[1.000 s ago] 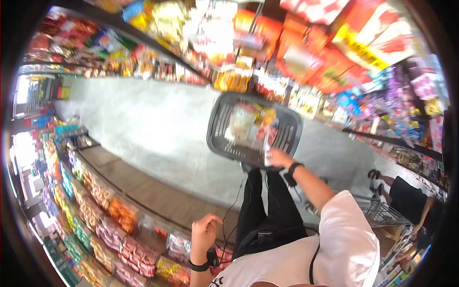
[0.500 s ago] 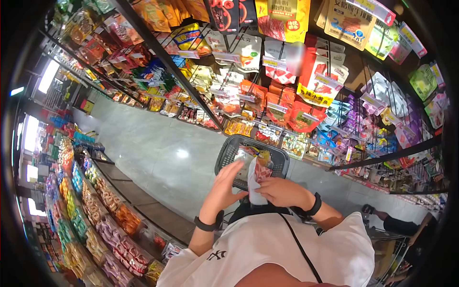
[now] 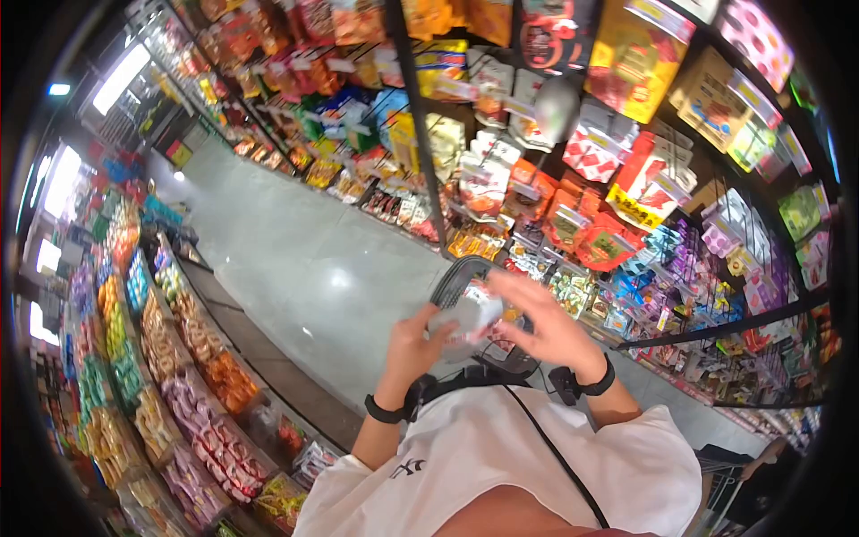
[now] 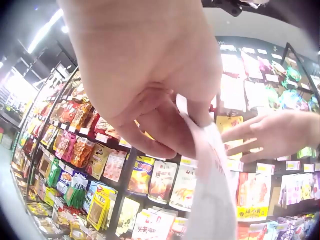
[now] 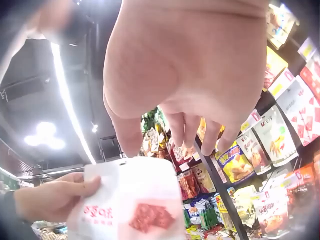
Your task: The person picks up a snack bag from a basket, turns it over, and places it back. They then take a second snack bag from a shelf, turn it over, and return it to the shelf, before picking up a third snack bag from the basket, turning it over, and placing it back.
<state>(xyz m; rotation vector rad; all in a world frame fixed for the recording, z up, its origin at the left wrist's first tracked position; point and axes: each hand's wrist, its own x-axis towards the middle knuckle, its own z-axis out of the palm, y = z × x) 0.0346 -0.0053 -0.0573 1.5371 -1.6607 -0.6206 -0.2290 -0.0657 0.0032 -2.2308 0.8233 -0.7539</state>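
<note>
My left hand (image 3: 416, 345) pinches a white snack pouch (image 3: 476, 313) by its edge, in front of my body above the basket. In the right wrist view the pouch (image 5: 150, 207) faces the camera, with red lettering and a picture of red-brown meat slices; the left thumb lies over its side. My right hand (image 3: 550, 324) is beside the pouch, fingers extended and holding nothing. Seen in the left wrist view, the right hand (image 4: 277, 134) stands apart from the pouch (image 4: 212, 185). A dark grey shopping basket (image 3: 463, 268) is below, partly hidden by hands and pouch.
Racks of hanging snack pouches (image 3: 626, 67) rise ahead and to the right. Bins of wrapped sweets (image 3: 201, 421) line the left side. Between them runs a grey floor aisle (image 3: 313, 255). A shopping cart (image 3: 720, 479) with a person beside it is at lower right.
The pouch was in my right hand, first at the basket, then raised in front of my body. Now my left hand holds it and the right has let go. The view has turned.
</note>
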